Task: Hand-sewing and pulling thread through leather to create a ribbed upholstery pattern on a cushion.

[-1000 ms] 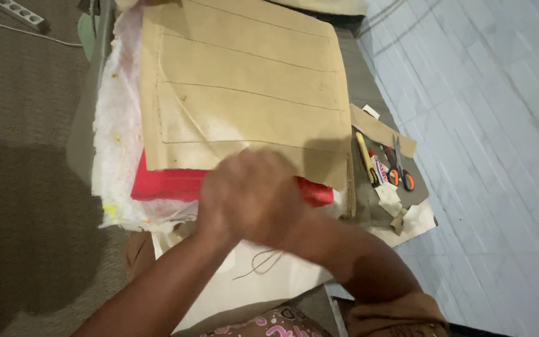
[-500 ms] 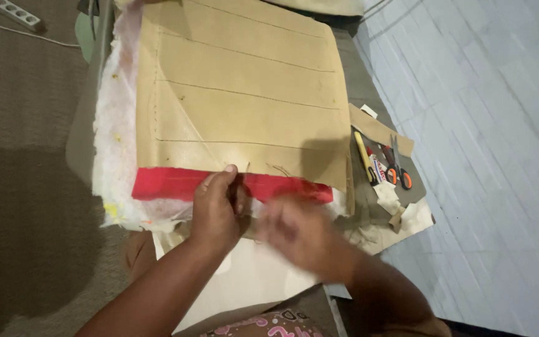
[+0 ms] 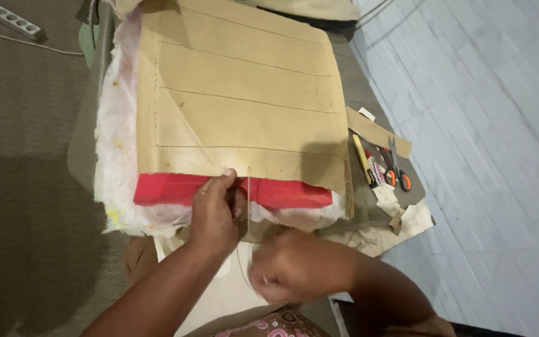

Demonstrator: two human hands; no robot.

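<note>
A large tan leather-like panel (image 3: 244,100) with stitched lines lies over white padding (image 3: 115,143) and a red strip (image 3: 169,189) along its near edge. My left hand (image 3: 216,212) pinches the near edge of the tan panel where it meets the red strip. A thin thread (image 3: 249,206) runs from that spot down to my right hand (image 3: 294,265), which is closed around the thread just below. No needle is visible.
Orange-handled scissors (image 3: 394,167), a yellow tool (image 3: 363,159) and a small tube lie on the grey surface at the right, with tan scraps (image 3: 400,218) nearby. A white power strip (image 3: 7,19) lies on the brown carpet at upper left. Grey tiled floor fills the right side.
My right hand has moved down and toward me, pulling the thread away from the panel edge. My left hand has settled on the edge at the red strip.
</note>
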